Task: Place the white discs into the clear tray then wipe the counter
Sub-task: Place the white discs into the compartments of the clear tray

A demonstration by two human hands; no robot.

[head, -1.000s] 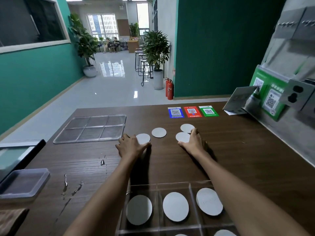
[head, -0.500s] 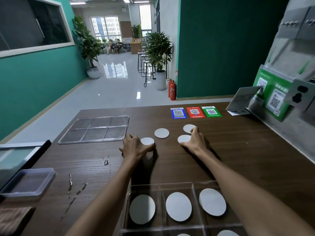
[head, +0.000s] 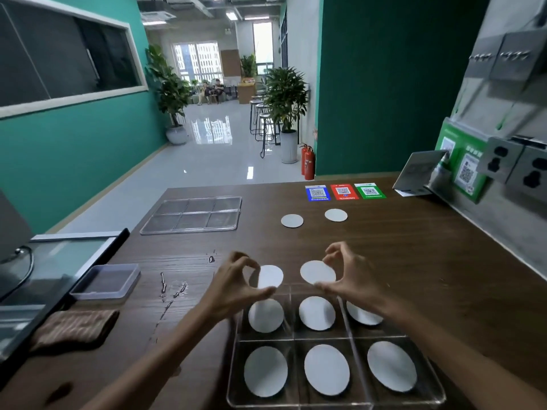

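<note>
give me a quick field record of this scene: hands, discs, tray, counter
left hand: pinching a round white disc above the tray's far edge
right hand: pinching another white disc
clear compartment tray: six cells, a disc in each
loose discs: two on the brown wooden counter, at and
spill: liquid streaks near the brown cloth

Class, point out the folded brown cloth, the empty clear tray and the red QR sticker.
folded brown cloth (head: pixel 74 328), head view, middle of its top.
empty clear tray (head: pixel 191 215), head view, central divider.
red QR sticker (head: pixel 344 192), head view, its centre.
</note>
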